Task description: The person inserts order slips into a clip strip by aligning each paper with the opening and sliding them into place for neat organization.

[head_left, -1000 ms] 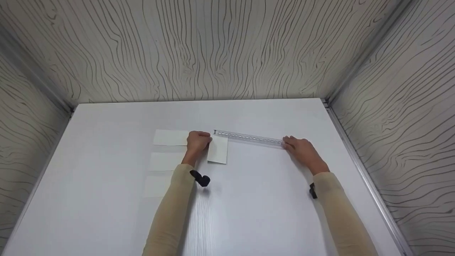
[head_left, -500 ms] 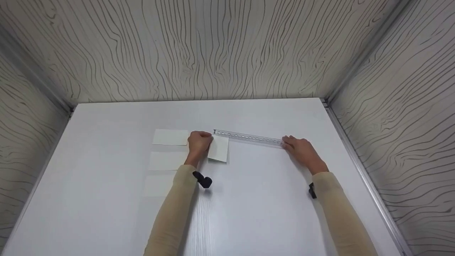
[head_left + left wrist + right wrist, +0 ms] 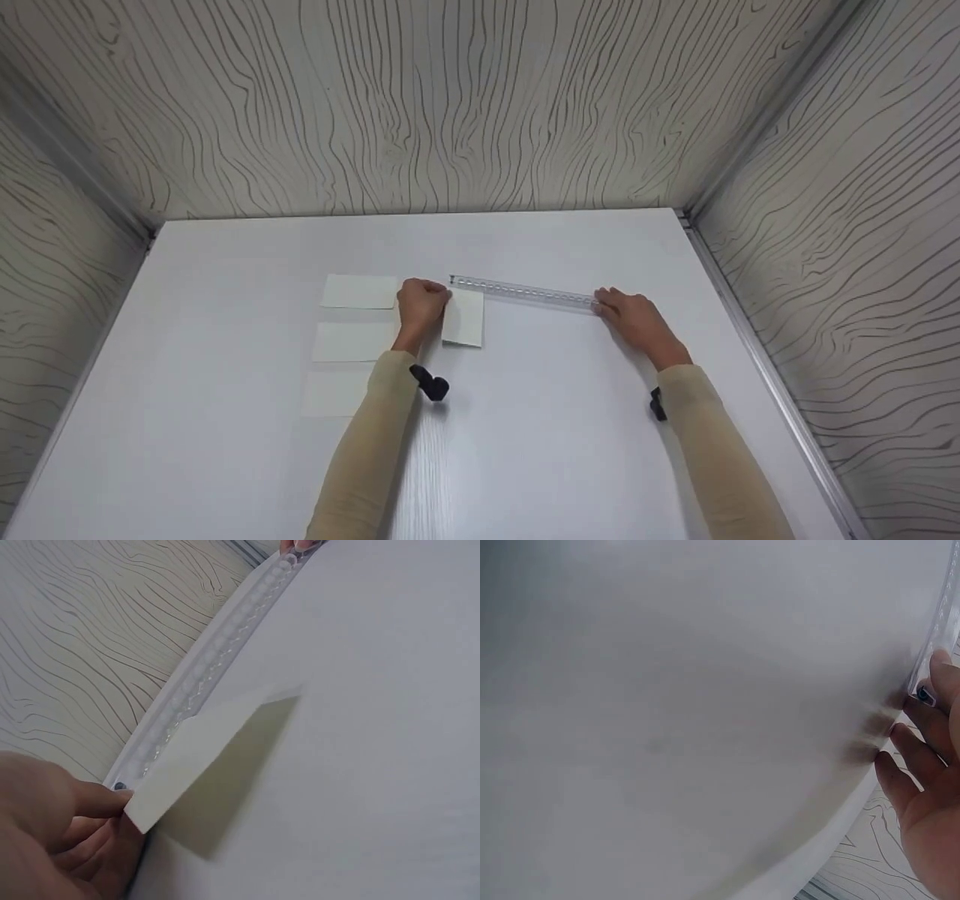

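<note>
Partly cropped in left-wrist view, the left hand pinches paper.

A plain off-white paper card, pinched near one corner by the left hand, slants just to the right of its fingertips. A long clear plastic strip with a row of round shapes spans between both hands, its right end gripped by the right hand.
</note>
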### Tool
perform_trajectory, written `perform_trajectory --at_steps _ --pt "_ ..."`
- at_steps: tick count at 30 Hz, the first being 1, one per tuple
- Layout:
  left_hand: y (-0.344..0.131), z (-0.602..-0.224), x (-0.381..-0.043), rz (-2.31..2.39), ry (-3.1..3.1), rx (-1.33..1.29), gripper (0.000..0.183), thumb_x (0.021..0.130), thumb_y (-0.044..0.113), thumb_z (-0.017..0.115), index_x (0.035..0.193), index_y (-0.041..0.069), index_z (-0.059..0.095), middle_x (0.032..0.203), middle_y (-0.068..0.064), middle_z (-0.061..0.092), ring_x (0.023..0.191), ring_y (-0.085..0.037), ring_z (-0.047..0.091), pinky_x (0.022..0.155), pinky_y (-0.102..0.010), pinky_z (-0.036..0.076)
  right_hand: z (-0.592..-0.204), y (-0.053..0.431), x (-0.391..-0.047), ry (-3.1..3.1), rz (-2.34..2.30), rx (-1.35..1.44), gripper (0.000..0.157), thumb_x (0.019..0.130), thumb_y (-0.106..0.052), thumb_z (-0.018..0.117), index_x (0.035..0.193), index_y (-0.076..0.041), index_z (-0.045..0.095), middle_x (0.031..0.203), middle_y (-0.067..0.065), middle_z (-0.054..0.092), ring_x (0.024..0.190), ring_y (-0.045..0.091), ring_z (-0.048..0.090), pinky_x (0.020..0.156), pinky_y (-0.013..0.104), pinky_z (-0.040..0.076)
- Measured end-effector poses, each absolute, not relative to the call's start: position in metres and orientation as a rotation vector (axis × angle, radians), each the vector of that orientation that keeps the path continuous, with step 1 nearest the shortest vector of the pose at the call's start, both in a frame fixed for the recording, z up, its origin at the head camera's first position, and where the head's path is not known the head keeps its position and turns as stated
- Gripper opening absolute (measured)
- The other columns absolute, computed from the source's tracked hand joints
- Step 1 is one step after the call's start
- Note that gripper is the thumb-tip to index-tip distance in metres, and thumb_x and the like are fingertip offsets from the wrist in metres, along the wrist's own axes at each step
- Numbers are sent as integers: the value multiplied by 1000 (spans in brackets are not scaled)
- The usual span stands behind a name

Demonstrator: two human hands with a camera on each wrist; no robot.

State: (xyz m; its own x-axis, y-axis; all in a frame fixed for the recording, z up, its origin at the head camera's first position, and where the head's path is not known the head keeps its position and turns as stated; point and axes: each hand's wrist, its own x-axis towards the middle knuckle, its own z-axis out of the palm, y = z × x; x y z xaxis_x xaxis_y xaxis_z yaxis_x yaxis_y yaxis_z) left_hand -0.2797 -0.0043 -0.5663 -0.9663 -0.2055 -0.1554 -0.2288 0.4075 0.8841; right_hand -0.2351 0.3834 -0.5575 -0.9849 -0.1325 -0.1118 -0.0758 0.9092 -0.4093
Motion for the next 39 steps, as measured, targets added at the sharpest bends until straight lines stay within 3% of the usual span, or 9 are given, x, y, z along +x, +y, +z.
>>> perform_trajectory --at_steps 6,22,39 --pt "-5 -568 -280 1669 2644 -406 11 91 8 75 95 -1 81 96 -17 80 83 -24 71 72 -33 57 -556 384 -234 2923 -628 -159 52 112 -37 50 157 -11 49 161 23 46 150 47 42 125 62 31" --pt "0 -564 -280 1674 2631 -375 14 91 8 73 96 -2 82 101 -18 81 96 -30 76 85 -41 61 -558 384 -234 2936 -636 -203 51 111 -34 52 156 -9 50 159 25 48 148 48 45 123 63 34" --pt "8 -567 -282 1670 2625 -376 12 91 7 73 95 -1 82 97 -17 80 87 -24 72 77 -35 59 -558 382 -232 2943 -663 -164 52 111 -35 52 156 -9 49 160 24 46 149 48 44 124 63 32"
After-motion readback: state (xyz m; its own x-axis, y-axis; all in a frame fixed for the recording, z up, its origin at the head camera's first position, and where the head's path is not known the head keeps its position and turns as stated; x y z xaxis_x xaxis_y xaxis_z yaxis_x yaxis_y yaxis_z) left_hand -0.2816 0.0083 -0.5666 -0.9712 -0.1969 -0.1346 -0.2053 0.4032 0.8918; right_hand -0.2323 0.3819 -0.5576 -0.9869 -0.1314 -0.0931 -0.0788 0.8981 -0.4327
